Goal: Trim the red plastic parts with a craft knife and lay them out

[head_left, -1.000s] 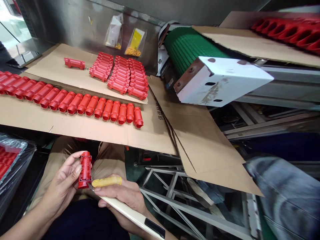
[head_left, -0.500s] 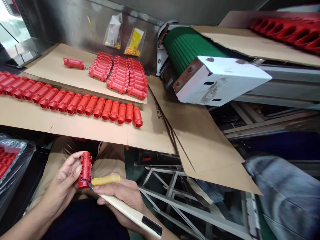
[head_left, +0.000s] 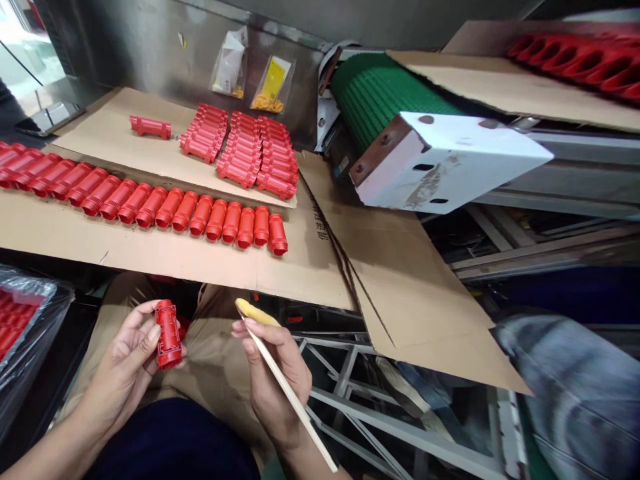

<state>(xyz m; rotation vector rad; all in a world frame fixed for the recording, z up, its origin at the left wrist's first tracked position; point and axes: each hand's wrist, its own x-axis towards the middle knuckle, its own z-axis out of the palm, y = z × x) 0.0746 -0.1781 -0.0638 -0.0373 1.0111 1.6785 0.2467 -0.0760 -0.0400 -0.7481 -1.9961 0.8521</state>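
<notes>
In the head view, the left hand (head_left: 125,357) clamps a ribbed red plastic tube (head_left: 168,333) above the lap, fingertips at its side, seemingly to leave its patterned face exposed; apart from it, the right hand (head_left: 280,387), one finger yellow-sheathed, pinches a slim cream-handled tool (head_left: 293,400). Beyond, tan cardboard (head_left: 210,267) carries aligned red tubes (head_left: 175,208), while a white metal bracket (head_left: 450,167) probably limits reach rightward.

One head-worn camera looks forward and down at close-by hands (head_left: 127,357).
</notes>
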